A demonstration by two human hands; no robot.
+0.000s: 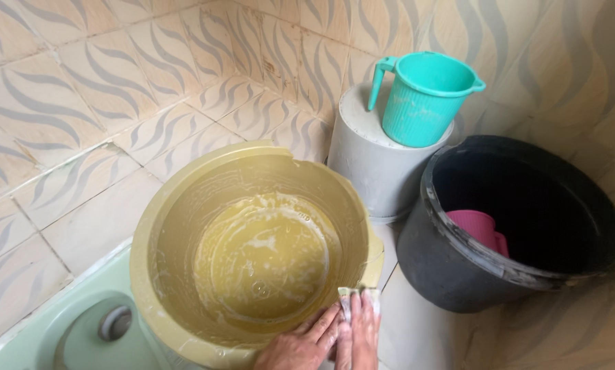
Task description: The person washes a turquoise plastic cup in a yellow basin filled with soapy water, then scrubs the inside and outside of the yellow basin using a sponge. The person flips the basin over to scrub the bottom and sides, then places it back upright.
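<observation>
At six o'clock, the left hand (299, 346) lies flat, fingers extended, on the inner wall of the round olive-yellow plastic bucket (184, 205), which holds soapy water. Just beside it, the right hand (359, 336) presses a small pale sponge (352, 296) against the rim. At two o'clock stands a black plastic tub (458, 267); at one o'clock, a teal ribbed plastic jug (420, 99).

Light: soft, even, warm daylight.
Shadow: deep inside the round black plastic bucket (513, 219).
Focus: sharp centrally, slightly soft beyond that bucket's right edge.
</observation>
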